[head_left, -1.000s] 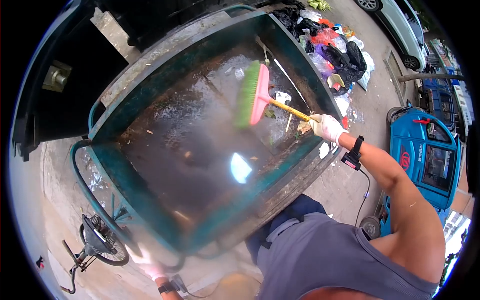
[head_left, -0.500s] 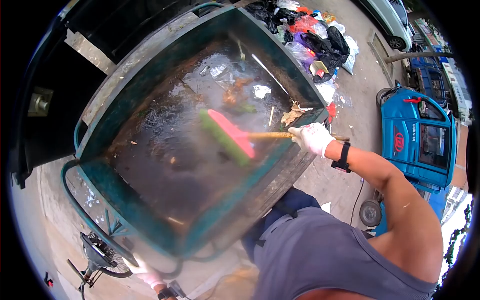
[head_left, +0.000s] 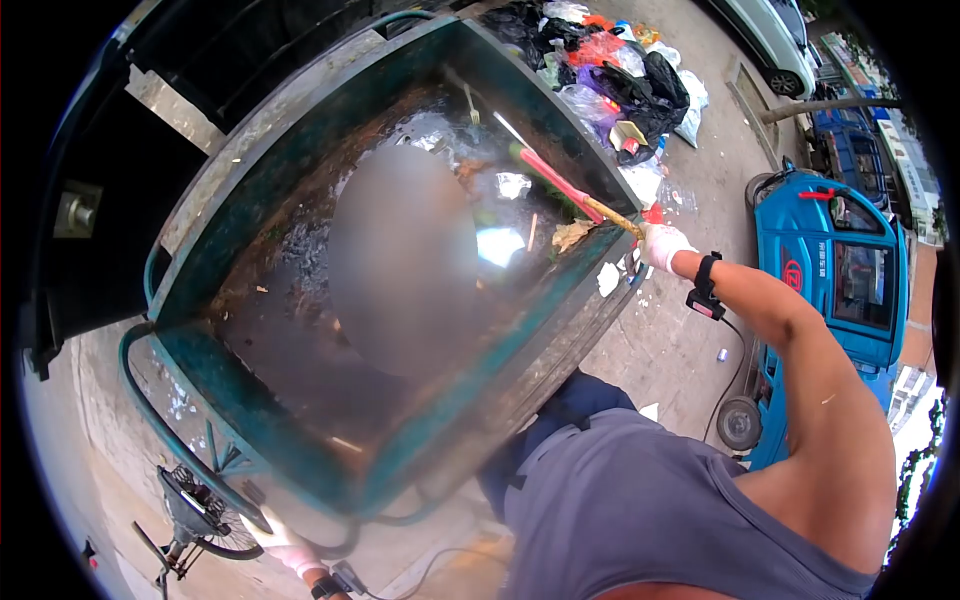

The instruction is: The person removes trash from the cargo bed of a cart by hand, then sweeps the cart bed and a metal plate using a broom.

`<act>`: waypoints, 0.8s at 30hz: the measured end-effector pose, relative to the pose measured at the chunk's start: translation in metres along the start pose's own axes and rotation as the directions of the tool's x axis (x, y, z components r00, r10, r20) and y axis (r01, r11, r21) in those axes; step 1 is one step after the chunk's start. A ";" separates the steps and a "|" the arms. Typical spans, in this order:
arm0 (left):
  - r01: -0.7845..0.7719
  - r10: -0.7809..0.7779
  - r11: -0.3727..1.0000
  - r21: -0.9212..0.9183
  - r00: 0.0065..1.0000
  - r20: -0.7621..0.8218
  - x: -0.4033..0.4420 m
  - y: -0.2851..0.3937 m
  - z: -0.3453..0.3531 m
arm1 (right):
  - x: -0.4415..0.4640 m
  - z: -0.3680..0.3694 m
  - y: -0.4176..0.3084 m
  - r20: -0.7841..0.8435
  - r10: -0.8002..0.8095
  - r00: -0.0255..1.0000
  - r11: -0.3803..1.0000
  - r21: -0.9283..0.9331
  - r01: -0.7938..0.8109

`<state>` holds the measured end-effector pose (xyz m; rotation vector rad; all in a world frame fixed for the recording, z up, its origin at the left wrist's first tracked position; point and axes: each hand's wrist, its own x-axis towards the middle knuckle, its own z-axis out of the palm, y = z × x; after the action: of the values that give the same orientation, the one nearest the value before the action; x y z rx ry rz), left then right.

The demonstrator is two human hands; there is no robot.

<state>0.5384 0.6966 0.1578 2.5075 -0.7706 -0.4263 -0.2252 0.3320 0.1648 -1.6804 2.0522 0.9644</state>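
Green bin [head_left: 215, 378]: dark wet grime [head_left: 285, 350], white scrap [head_left: 513, 186], fork [head_left: 472, 105] inside. Right hand [head_left: 665, 247] wrapped round broom handle [head_left: 624, 221]; left hand [head_left: 283, 545] at rail [head_left: 127, 365], cannot tell grip.

We're in a grey sleeveless top [head_left: 630, 500], dark blue trousers [head_left: 590, 400], white gloves [head_left: 280, 545] on both hands [head_left: 665, 248], black wrist straps [head_left: 708, 270] (each with small box [head_left: 705, 305], thin cable [head_left: 741, 338]).
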 end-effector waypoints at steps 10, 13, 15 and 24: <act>0.085 -0.084 0.995 -0.043 0.996 0.018 -0.005 0.029 -0.004 | -0.064 -0.040 -0.035 -0.129 -0.113 0.985 0.955 0.259 0.144; 0.108 -0.107 0.990 -0.087 0.994 0.026 -0.006 0.034 -0.003 | -0.030 -0.048 -0.037 -0.296 -0.154 0.943 0.959 0.186 0.215; 0.078 -0.077 0.992 -0.098 0.997 0.021 -0.005 0.032 -0.001 | -0.003 -0.067 -0.052 -0.408 -0.229 0.884 0.930 0.176 0.323; 0.107 -0.107 0.994 0.019 0.994 0.001 -0.004 0.020 0.000 | 0.168 -0.125 -0.142 -0.491 -0.411 0.769 0.900 -0.084 0.428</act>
<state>0.5263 0.6842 0.1694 2.5746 -0.6453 -0.4604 -0.1124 0.1129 0.1078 -2.4270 1.7980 0.3624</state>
